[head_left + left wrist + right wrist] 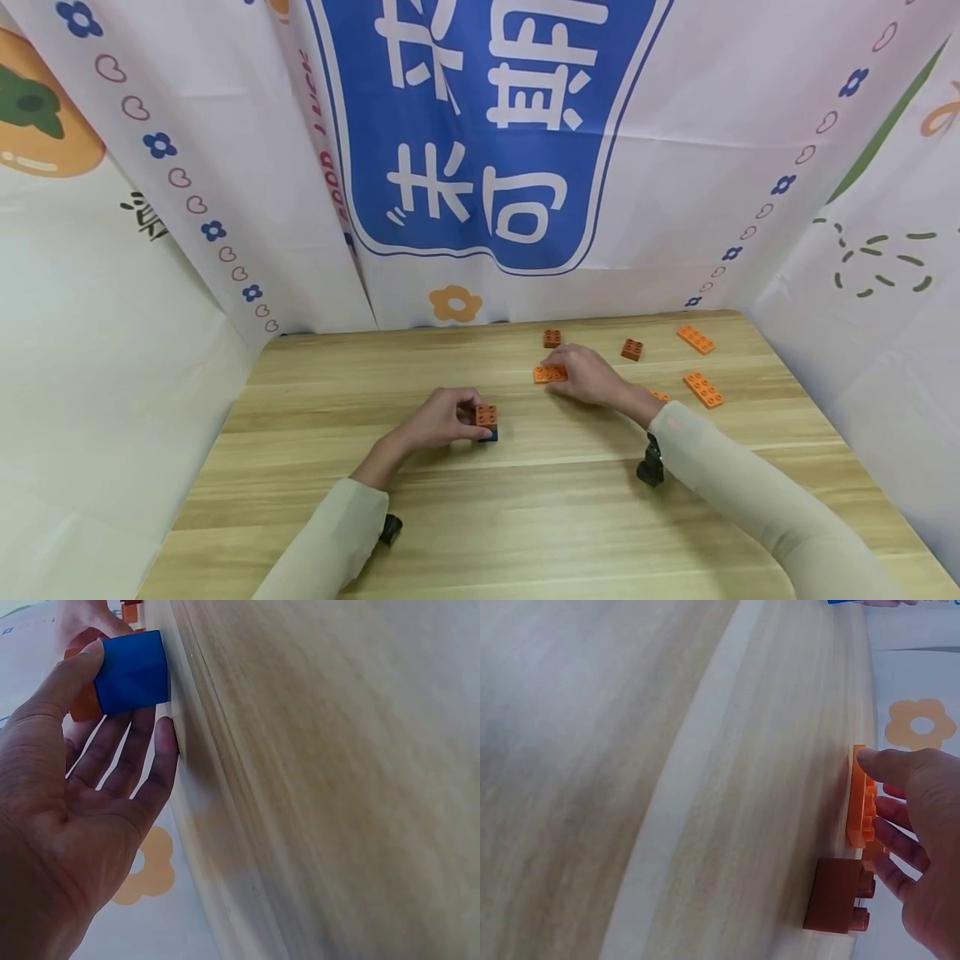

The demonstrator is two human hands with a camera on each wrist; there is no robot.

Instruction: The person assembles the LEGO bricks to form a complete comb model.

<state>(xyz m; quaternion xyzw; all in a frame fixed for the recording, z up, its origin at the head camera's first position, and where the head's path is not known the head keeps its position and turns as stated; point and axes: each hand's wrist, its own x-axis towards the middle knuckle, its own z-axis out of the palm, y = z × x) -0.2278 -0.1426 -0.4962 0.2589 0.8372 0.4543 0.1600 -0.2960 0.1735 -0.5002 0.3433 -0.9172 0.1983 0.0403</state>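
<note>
A brown two-by-two toy brick (486,413) sits on top of a blue brick (135,671), the two stacked over the middle of the table. My left hand (447,417) holds this stack between thumb and fingers. Farther back and to the right, my right hand (588,375) pinches a long orange brick (543,375) that lies studs up on the tabletop. In the right wrist view the thumb presses one end of that orange brick (858,802), and a brown brick (832,895) stands close by.
Behind the right hand lies a small brown brick (552,337); another brown brick (632,349) is to its right. Two long orange bricks (696,339) lie at the far right. One more orange brick (660,396) is partly hidden by the right wrist. A printed cloth (405,292) hangs behind the table.
</note>
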